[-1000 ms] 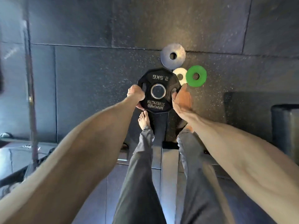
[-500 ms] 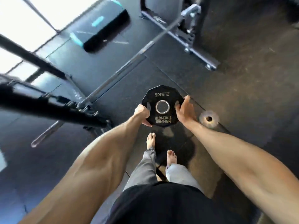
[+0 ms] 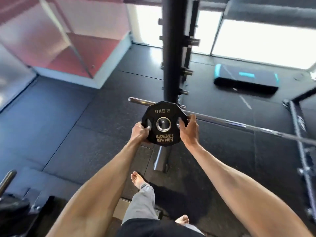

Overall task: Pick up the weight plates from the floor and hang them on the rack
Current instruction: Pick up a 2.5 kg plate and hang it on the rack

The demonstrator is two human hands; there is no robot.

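Both hands, left hand (image 3: 139, 132) and right hand (image 3: 189, 131), gripped a black twelve-sided 2.5 kg weight plate (image 3: 163, 124) by its edges, fingers closed around it, before the black upright rack post (image 3: 171, 53).

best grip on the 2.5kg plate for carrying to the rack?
Likely the two cut-out slots flanking the centre hole of the plate, one hand from each side. The left hand and right hand do exactly this, with fingers hooked through the slots and the face up.
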